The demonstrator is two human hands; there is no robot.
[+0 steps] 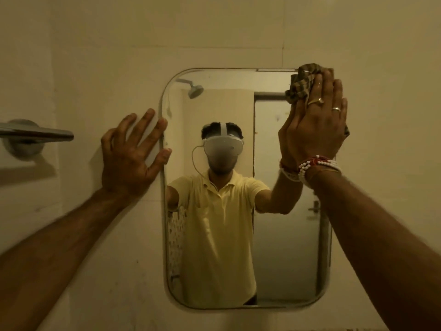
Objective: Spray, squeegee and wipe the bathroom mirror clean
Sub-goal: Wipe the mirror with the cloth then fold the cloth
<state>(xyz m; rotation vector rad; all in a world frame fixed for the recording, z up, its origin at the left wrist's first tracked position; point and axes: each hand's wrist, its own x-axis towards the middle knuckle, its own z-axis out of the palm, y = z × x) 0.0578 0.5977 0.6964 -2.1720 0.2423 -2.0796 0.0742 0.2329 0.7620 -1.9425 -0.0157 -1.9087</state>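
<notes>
A rounded rectangular mirror hangs on the cream tiled wall straight ahead. My right hand presses a crumpled brown checked cloth flat against the mirror's top right corner; rings and beaded bracelets show on it. My left hand lies flat on the wall with fingers spread, its fingertips touching the mirror's left edge. The glass reflects a person in a yellow shirt with a headset. No spray bottle or squeegee is in view.
A metal wall fixture with a flat bar sticks out at the far left, level with my left hand. The mirror reflects a shower head and a door behind me. Bare tiled wall surrounds the mirror.
</notes>
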